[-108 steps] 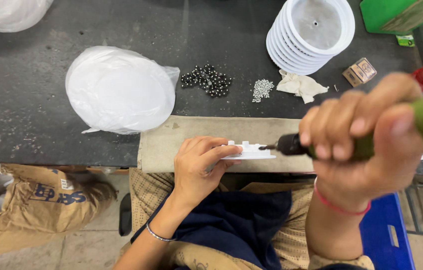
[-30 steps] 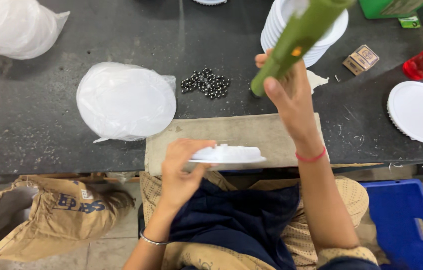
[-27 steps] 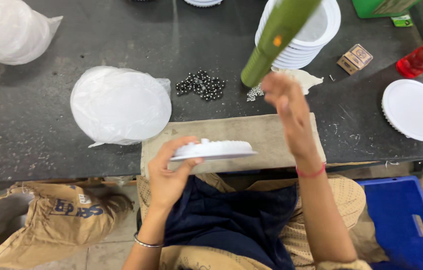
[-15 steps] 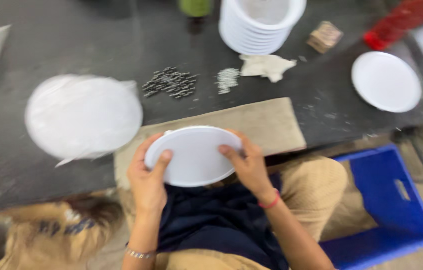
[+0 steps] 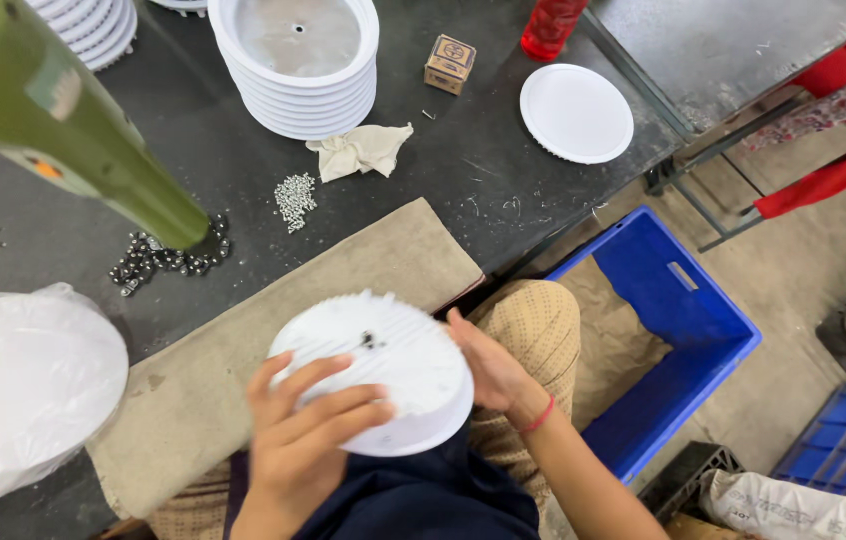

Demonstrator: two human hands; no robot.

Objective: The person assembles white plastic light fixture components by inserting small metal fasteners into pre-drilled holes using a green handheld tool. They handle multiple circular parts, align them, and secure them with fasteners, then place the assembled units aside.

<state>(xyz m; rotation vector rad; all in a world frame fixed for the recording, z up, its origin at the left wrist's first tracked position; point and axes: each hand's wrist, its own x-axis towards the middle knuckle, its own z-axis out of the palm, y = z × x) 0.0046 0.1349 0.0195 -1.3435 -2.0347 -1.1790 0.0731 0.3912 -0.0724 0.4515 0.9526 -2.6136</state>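
Note:
Both my hands hold a round white ribbed plastic housing over my lap, at the near edge of a beige cloth pad. My left hand lies across its near face with fingers spread. My right hand grips its right rim. A green power screwdriver hangs free above the dark table at the upper left, with neither hand on it.
A stack of white round housings, a crumpled rag, a pile of small silver screws and dark screws lie on the table. A white disc, small box, red bottle, bagged white parts. A blue crate stands on the floor at right.
My right hand let go of the green screwdriver, which now hangs at the upper left. Both hands took the white housing and turned it toward my lap; the view swung right.

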